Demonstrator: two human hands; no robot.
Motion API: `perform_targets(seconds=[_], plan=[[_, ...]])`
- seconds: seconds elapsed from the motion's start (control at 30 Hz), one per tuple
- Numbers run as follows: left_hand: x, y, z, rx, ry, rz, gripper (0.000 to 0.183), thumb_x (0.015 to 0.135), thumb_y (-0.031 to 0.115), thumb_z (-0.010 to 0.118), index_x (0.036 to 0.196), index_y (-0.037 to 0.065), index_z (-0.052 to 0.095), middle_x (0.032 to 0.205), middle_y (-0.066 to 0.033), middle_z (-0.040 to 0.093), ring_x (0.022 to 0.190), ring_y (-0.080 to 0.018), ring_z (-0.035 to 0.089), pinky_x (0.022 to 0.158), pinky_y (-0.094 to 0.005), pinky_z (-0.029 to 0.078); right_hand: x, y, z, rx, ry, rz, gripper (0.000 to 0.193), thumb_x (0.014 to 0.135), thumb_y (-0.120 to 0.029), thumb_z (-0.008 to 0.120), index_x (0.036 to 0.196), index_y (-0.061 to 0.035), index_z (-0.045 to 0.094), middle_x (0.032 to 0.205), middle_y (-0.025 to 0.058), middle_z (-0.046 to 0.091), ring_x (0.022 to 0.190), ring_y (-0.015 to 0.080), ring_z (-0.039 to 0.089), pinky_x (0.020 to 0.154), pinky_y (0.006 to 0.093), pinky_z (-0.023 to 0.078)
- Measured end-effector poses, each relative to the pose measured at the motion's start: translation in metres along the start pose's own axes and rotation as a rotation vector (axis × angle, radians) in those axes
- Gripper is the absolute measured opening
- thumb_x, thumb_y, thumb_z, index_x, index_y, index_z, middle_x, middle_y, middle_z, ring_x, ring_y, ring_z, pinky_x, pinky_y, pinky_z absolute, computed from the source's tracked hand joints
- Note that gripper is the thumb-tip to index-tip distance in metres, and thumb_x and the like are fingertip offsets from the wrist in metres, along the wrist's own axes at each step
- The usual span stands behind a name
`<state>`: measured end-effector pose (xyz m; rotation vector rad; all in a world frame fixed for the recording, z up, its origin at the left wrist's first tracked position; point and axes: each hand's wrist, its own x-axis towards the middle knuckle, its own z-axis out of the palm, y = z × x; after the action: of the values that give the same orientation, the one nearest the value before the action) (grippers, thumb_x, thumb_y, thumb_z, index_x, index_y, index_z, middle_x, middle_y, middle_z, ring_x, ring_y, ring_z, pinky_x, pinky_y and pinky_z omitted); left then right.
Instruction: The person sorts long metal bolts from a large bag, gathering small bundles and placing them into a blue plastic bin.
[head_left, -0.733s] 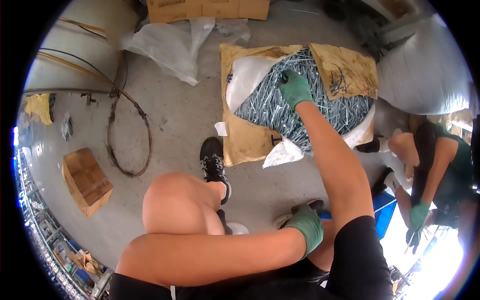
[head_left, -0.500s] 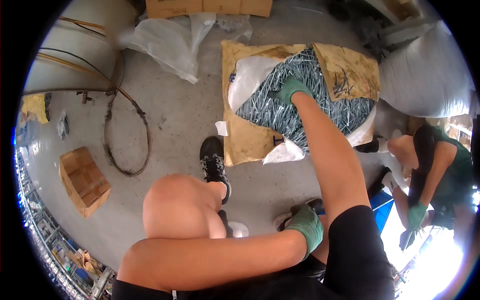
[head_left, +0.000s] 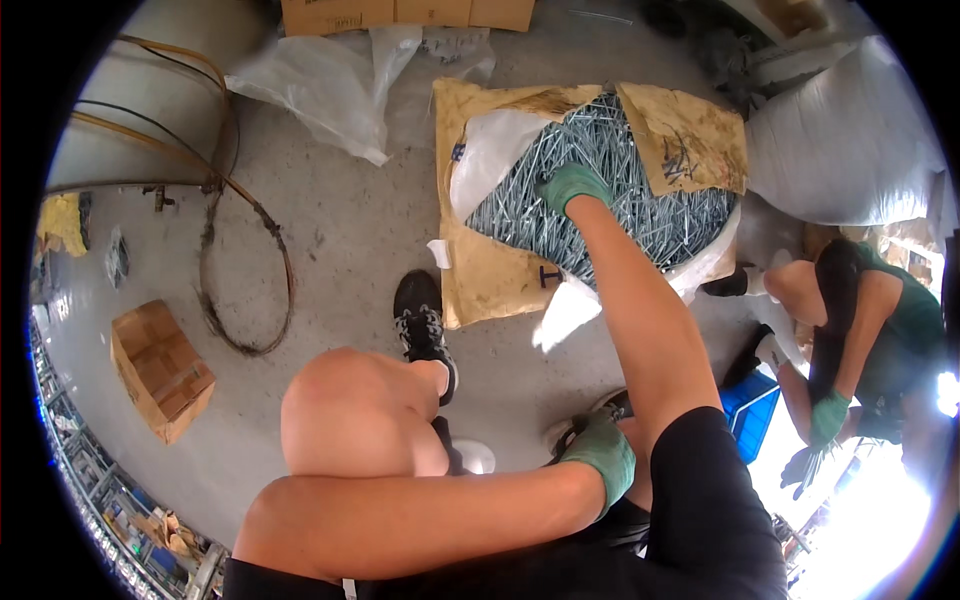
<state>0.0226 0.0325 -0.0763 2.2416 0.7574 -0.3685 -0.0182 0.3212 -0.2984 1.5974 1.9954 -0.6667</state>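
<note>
A torn brown paper sack [head_left: 490, 285] with a white lining lies on the floor, full of loose long, thin silver nails [head_left: 650, 225]. My right hand [head_left: 575, 188], in a green glove with dark fingers, is down on the heap. Its fingers curl in among the nails, partly hidden beneath the hand. My left arm crosses in front of my body. Its gloved left hand [head_left: 603, 462] is by my right leg, fingers curled in and mostly hidden; what they hold, if anything, cannot be made out.
Another person [head_left: 870, 310] crouches at right, a gloved hand holding a bunch of thin pieces beside a blue crate [head_left: 750, 410]. A bulging white sack [head_left: 850, 140] stands behind. Clear plastic sheeting [head_left: 320, 90], a looped cable [head_left: 290, 285] and an open cardboard box [head_left: 165, 370] lie leftward.
The right hand has shifted slightly on the nails, and its dark fingers are drawn in more. My left hand stays by the leg. The whole view has moved slightly.
</note>
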Motion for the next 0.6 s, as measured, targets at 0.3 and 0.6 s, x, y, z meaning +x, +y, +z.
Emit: perform_targets(seconds=[0.3,0.6], plan=[[-0.001,-0.009,-0.017,-0.004,-0.117,0.064,0.026,0.087,0.024,0.067,0.108,0.016,0.078,0.110,-0.0025,0.075,0.100,-0.0235,0.071,0.080,-0.0499,0.056,0.013,0.010,0.010,0.158,0.142,0.103,0.056,0.091,-0.049,0.061,0.118,-0.0013,0.070,0.123,0.0238,0.068,0.114,0.0401,0.066,0.097,0.0479,0.052],[-0.001,-0.008,-0.021,-0.021,-0.112,0.065,0.027,0.086,0.024,0.068,0.110,0.015,0.078,0.112,-0.0035,0.075,0.101,-0.0238,0.071,0.080,-0.0500,0.055,0.020,0.025,0.013,0.131,0.052,0.037,0.064,0.091,-0.054,0.058,0.117,0.0032,0.071,0.123,0.0287,0.066,0.115,0.0425,0.064,0.100,0.0456,0.050]])
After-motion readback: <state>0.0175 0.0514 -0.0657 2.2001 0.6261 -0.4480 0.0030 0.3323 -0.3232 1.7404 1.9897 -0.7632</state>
